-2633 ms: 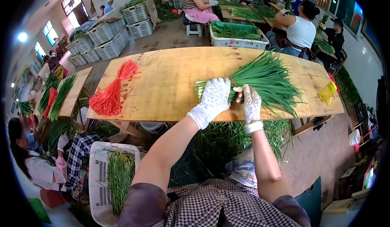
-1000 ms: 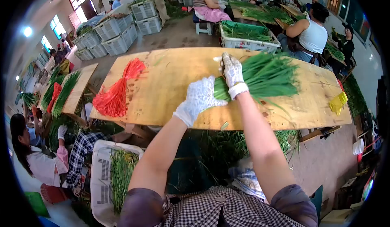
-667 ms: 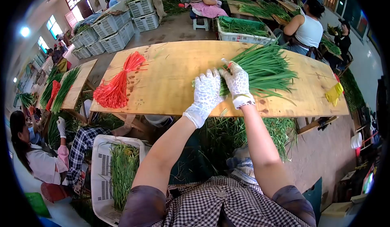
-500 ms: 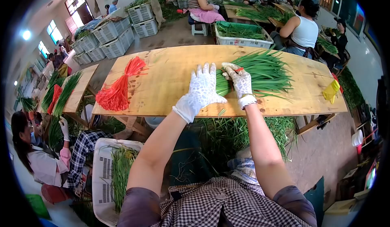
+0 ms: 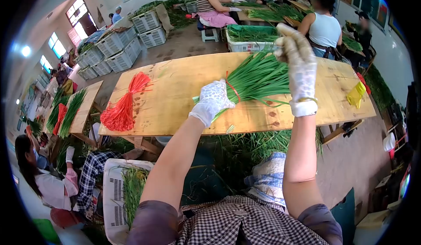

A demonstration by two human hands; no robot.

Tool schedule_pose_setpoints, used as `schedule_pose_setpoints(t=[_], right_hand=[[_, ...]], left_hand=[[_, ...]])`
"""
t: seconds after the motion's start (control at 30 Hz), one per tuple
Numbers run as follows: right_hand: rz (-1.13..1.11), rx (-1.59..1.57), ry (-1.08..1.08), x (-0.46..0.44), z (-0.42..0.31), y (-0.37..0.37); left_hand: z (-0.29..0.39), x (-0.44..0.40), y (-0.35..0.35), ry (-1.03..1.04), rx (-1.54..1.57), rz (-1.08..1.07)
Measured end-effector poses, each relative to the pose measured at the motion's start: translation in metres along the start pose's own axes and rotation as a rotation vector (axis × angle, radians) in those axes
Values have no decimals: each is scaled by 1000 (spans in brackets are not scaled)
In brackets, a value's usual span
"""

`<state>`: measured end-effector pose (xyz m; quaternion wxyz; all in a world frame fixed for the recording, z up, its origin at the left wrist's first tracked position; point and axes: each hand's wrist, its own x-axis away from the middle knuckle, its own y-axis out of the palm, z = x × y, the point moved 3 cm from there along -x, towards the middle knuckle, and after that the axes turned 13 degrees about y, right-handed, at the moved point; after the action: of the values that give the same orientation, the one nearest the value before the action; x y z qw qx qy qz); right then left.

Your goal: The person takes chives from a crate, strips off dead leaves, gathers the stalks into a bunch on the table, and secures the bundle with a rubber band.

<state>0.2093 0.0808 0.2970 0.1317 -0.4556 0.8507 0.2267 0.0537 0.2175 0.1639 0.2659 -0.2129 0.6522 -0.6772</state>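
A bunch of chives [image 5: 258, 76] lies across the wooden table [image 5: 184, 80], leaf tips fanned to the right. A thin red tie [image 5: 233, 90] goes round it near the stem end. My left hand [image 5: 212, 99], in a patterned white glove, is closed over the stems just left of the tie. Raised above the right part of the leaves is my gloved right hand [image 5: 299, 63], its fingers loosely bent and apart, with nothing visible in them. It hides some of the leaf tips. On the table's left lies a bundle of red ties [image 5: 125, 107].
A yellow object [image 5: 356, 95] lies at the table's right end. A white crate [image 5: 115, 197] with green stalks stands at my lower left. Loose greens [image 5: 245, 146] lie under the table. Co-workers sit at tables ahead and at left; stacked crates [image 5: 120, 45] stand behind.
My right hand has lifted off the bunch, up and to the right. My left hand has gone from lying flat beside the stems to gripping them. The red tie now shows round the bunch.
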Motion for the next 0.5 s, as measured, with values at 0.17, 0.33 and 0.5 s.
schedule_pose_setpoints(t=[0.17,0.33,0.5], right_hand=[[-187,476,91,37,179,35],[-135,91,571,30,201,44],[-278,-107,458,27,206,46]], left_hand=[[10,5,10,-45,-76,20],[-12,41,5,199,-157,361],[-21,44,30,-66,170,47]])
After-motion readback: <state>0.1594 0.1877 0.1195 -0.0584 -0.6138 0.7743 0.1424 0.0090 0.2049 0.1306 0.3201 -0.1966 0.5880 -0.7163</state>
